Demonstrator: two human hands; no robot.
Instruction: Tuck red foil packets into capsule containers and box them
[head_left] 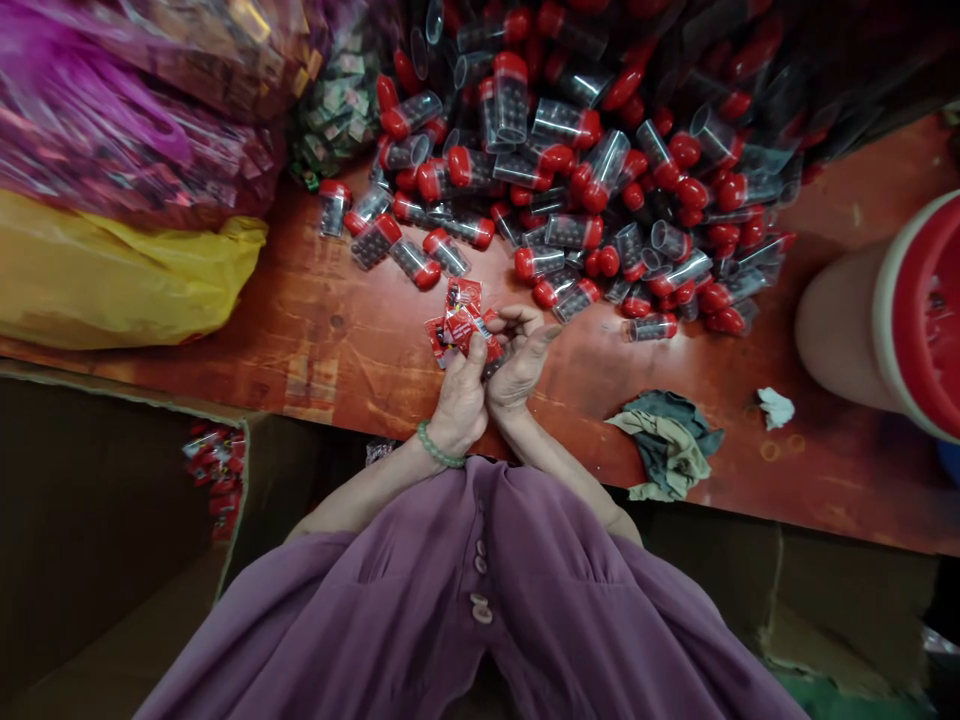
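My left hand (459, 400), with a green bead bracelet (439, 446) at the wrist, is closed on small red printed packets (463, 325), its thumb pressed on top. More than one packet shows there, overlapping, just above the red-brown table top. My right hand (519, 368) is cupped beside them, thumb standing apart from its curved fingers. Its fingertips are near or against the packets' right edge; I cannot tell which. Something small and dark (491, 368) shows between the two hands. Beyond them lies a heap of clear plastic tubes (574, 230) with red caps and dark balls inside.
Purple bags (150, 130) and a yellow bag (127, 275) crowd the left. A red-and-cream bucket (847, 310) stands at right, near a crumpled cloth (667, 440) and a white scrap (775, 408). An open cardboard box (277, 480) with red packets sits below the table's left edge.
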